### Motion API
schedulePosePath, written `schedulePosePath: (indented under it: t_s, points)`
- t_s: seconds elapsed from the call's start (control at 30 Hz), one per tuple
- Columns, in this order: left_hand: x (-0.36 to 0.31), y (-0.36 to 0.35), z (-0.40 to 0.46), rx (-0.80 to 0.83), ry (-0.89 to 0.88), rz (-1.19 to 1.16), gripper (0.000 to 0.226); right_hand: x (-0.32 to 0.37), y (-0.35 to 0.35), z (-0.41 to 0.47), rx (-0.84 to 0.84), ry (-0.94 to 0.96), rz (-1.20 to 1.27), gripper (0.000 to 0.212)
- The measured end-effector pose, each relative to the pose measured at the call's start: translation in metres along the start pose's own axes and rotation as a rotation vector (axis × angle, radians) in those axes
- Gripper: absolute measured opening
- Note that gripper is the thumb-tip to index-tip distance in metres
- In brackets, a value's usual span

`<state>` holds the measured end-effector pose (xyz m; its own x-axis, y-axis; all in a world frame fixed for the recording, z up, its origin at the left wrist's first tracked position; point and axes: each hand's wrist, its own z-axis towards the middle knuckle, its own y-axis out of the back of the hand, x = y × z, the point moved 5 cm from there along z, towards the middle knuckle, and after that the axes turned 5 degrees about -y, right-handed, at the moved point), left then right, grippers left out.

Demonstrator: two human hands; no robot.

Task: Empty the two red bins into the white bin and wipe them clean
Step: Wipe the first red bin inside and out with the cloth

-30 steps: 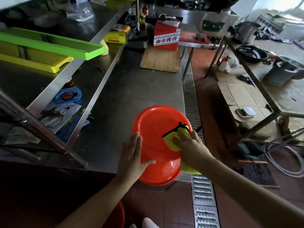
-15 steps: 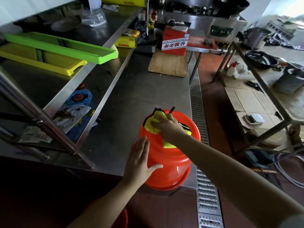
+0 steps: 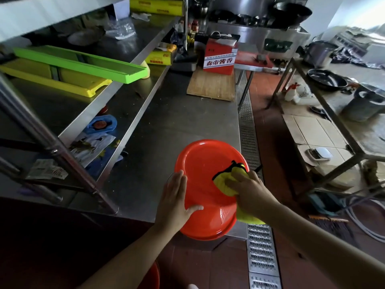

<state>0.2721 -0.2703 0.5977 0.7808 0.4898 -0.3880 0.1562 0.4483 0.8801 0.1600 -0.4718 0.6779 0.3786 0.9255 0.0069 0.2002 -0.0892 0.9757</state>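
Note:
A red bin point(image 3: 205, 176) stands upside down at the near right corner of the steel counter point(image 3: 170, 126), its round bottom facing up. My left hand point(image 3: 175, 199) lies flat against its near left side, fingers straight. My right hand point(image 3: 248, 190) presses a yellow cloth with a black edge point(image 3: 224, 181) on the right part of the bin's bottom. A second red bin's rim point(image 3: 153, 276) shows below the counter at the bottom edge. No white bin is in view.
A wooden board point(image 3: 210, 86) and a red box point(image 3: 219, 57) sit at the counter's far end. Green point(image 3: 83, 63) and yellow point(image 3: 62, 82) trays lie on the left shelf. A floor drain grate point(image 3: 260, 247) runs along the counter's right side.
My right hand with the cloth has swept from the bin's far edge back to its right near side. The left hand has stayed on the bin's side.

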Motion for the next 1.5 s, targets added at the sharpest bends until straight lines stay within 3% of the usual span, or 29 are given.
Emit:
schedulePosePath:
  t_s: [0.13,0.23,0.47,0.67,1.03,1.2,1.3,1.5]
  points:
    - [0.006,-0.005,-0.005,0.057,0.159,-0.239,0.126,0.013,-0.004,-0.025,-0.126,0.174,0.106,0.069]
    - [0.017,-0.007,-0.008,0.072,0.262,-0.494,0.132,0.029,-0.007,-0.039,-0.323,0.348,-0.044,0.069]
    - [0.034,0.005,-0.009,0.073,0.118,-0.631,0.090,0.063,-0.009,-0.022,-0.387,0.426,-0.205,0.055]
    - [0.038,0.002,-0.012,0.045,0.080,-0.600,0.076,0.100,0.010,0.014,-0.396,0.469,-0.193,0.062]
    - [0.046,-0.009,-0.018,0.049,0.077,-0.506,0.082,0.130,0.038,0.101,-0.145,0.356,-0.216,0.048]
    - [0.029,0.010,-0.014,-0.209,-0.196,-0.224,0.053,0.131,0.036,0.128,-0.058,0.366,-0.292,0.048]
    - [0.021,0.009,-0.007,-0.211,-0.307,-0.082,0.049,0.130,0.033,0.133,-0.031,0.367,-0.297,0.049]
    - [0.020,0.006,-0.001,-0.158,-0.310,-0.035,0.049,0.119,0.036,0.143,-0.078,0.297,-0.233,0.048]
